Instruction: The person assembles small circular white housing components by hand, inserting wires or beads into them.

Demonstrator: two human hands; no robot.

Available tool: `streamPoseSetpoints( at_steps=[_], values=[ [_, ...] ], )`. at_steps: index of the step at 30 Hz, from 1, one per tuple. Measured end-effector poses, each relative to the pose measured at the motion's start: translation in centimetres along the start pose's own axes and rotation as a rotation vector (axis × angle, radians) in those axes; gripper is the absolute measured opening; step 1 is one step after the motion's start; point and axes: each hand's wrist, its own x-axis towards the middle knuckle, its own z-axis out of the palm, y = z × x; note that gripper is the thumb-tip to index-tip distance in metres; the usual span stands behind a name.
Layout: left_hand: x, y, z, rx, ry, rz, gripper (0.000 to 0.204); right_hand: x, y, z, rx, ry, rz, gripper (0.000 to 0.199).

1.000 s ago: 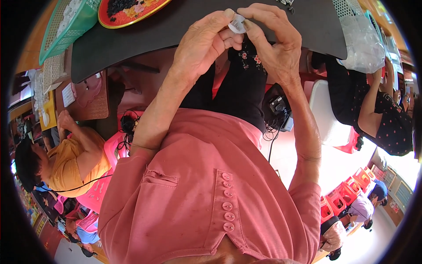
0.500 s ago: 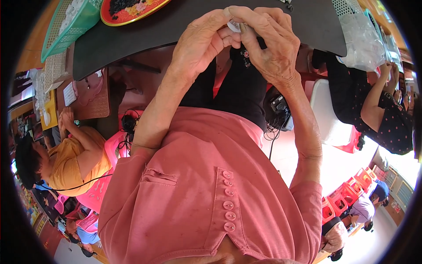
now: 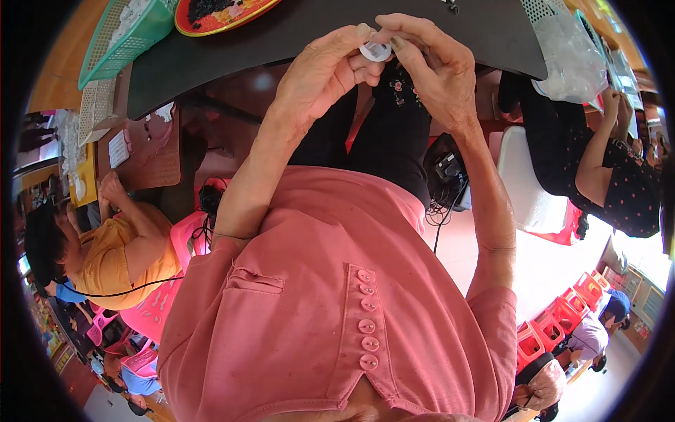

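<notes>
My left hand (image 3: 309, 81) pinches a small round white plastic piece (image 3: 373, 53) between thumb and fingers, above the near edge of the dark table (image 3: 232, 62). Its upper face shows, with a raised rim and some shape inside. My right hand (image 3: 444, 76) is right beside it, thumb and forefinger pressed together at the rim. Whatever those fingertips hold, if anything, is too small to make out. At the far left of the table, a red and yellow plate (image 3: 242, 15) carries many small black pieces (image 3: 205, 7).
A teal plastic basket (image 3: 126, 53) with white pieces stands at the left table end. Clear plastic bags (image 3: 571, 67) hang at the right. People sit on both sides, one in an orange top (image 3: 140, 253), one in dotted black (image 3: 598, 169). Red stools (image 3: 555, 323) stand behind right.
The white piece has tilted so more of its face shows. My right hand's fingers have shifted and uncovered it, while my left hand keeps its hold. The view has moved slightly.
</notes>
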Motion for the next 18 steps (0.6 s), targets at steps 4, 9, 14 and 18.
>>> streamPoseSetpoints(
  at_steps=[4, 9, 14, 18],
  values=[
    [-0.4, 0.3, 0.2, -0.056, -0.043, -0.026, 0.028, -0.2, 0.4, 0.1, -0.086, -0.003, -0.113, 0.023],
    [-0.8, -0.1, -0.3, -0.081, -0.051, 0.013, 0.028, 0.1, -0.5, -0.3, -0.719, -0.112, -0.432, 0.028],
    [-0.9, -0.8, -0.7, -0.015, 0.003, 0.067, 0.027, 0.5, -0.8, 0.1, -0.904, -0.130, -0.596, 0.029],
    [-1.0, -0.8, -0.6, 0.064, 0.041, 0.094, 0.026, 0.4, -0.4, 0.2, -0.932, -0.121, -0.563, 0.026]
  ],
)
